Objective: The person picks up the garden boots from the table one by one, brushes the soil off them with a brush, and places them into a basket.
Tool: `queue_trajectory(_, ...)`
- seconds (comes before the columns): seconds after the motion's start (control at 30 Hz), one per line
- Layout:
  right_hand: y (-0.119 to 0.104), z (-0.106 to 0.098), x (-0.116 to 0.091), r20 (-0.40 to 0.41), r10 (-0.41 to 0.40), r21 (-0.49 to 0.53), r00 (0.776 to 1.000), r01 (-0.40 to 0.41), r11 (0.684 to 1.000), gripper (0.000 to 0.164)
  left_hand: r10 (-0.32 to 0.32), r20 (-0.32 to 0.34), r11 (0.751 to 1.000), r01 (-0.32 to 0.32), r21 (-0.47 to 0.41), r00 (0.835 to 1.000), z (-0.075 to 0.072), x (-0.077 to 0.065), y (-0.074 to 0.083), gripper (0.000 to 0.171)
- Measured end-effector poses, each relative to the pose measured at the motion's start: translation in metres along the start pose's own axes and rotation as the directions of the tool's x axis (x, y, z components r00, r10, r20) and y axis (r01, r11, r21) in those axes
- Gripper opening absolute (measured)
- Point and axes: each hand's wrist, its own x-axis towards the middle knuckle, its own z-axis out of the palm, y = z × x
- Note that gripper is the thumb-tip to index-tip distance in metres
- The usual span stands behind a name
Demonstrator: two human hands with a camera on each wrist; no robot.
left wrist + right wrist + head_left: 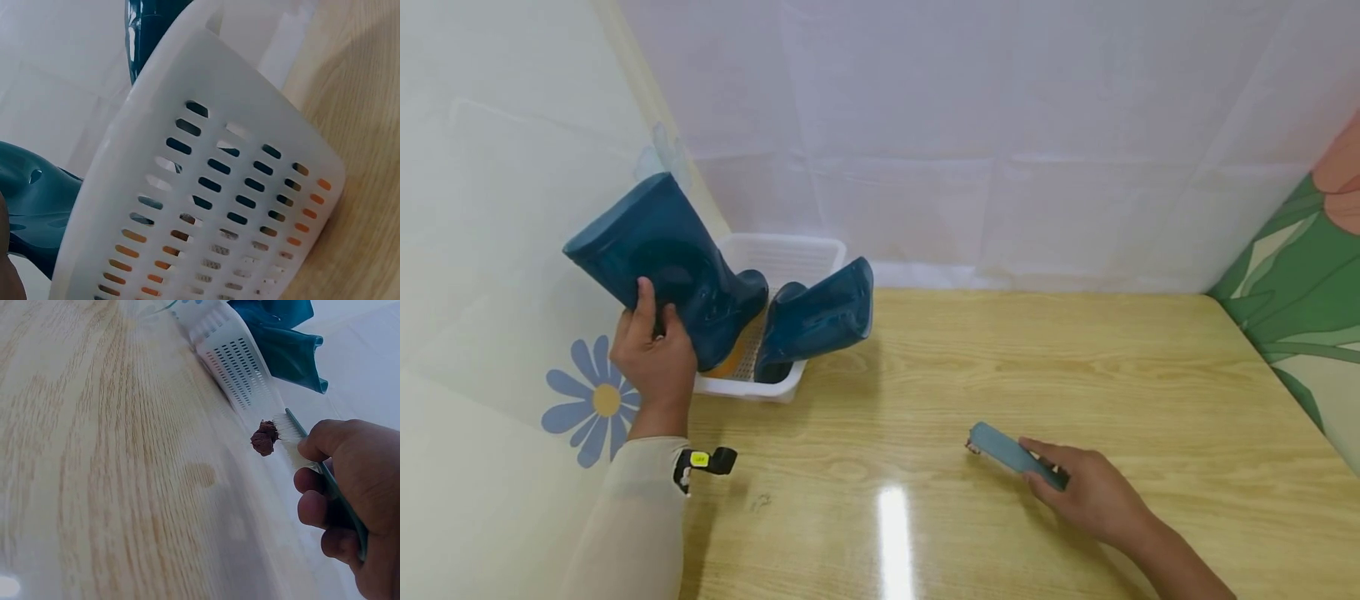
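Note:
My left hand (658,358) grips a teal rubber boot (662,242) by its shaft, thumb and fingers on the near side. The boot tilts, its opening up to the left and its foot over a white plastic basket (775,390). A second teal rubber boot (820,321) leans in that basket, its shaft jutting out past the right rim. Over the table to the right, my right hand (1093,496) holds a blue-green scrub brush (1003,447) by its handle. Pale bristles (287,431) show in the right wrist view, with a dark brown clump (265,437) stuck at their tips.
Something orange (726,365) lies inside the basket, partly hidden by the boots. The basket stands at the back left of the wood-grain table (1000,350), close to the left wall (490,292). A white sheet-like wall (925,150) borders the back edge.

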Motion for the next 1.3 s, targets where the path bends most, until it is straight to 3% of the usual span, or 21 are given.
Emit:
queue_trajectory(0.17, -0.001, -0.001, -0.001, -0.009, -0.017, 0.008, 1.000, 0.017, 1.000, 0.043, -0.012, 0.011, 1.000, 0.012, 0.011, 1.000, 0.000, -0.006, -0.006, 0.038)
queue_trajectory(0.53, -0.001, -0.002, -0.002, -0.008, -0.037, 0.024, 0.999, 0.037, 0.999, 0.043, -0.024, 0.152, 0.999, 0.018, 0.038, 0.988, -0.002, -0.012, -0.012, 0.051)
queue_trajectory(0.7, -0.001, -0.002, -0.002, -0.014, -0.044, 0.025, 0.999, 0.045, 0.999, 0.043, -0.070, 0.158, 0.995, 0.058, 0.079, 0.985, -0.009, -0.015, -0.011, 0.052)
queue_trajectory(0.9, -0.001, -0.001, -0.002, -0.008, -0.041, 0.033, 0.999, 0.042, 0.999, 0.043, -0.195, 0.213, 0.976, 0.168, 0.140, 0.957, -0.021, -0.017, -0.008, 0.060)
queue_trajectory(1.03, 0.000, 0.000, -0.002, -0.007, -0.042, 0.032, 0.999, 0.043, 0.999, 0.043, -0.261, 0.259, 0.961, 0.225, 0.161, 0.930, -0.028, -0.021, -0.012, 0.063)
queue_trajectory(1.13, 0.000, 0.000, -0.001, -0.005, -0.040, 0.041, 0.999, 0.040, 0.998, 0.043, -0.287, 0.317, 0.950, 0.226, 0.216, 0.904, -0.035, -0.024, -0.018, 0.066)
queue_trajectory(1.3, 0.000, 0.000, -0.001, -0.005, -0.037, 0.043, 0.999, 0.038, 0.998, 0.043, -0.281, 0.384, 0.941, 0.173, 0.292, 0.879, -0.040, -0.025, -0.017, 0.068)
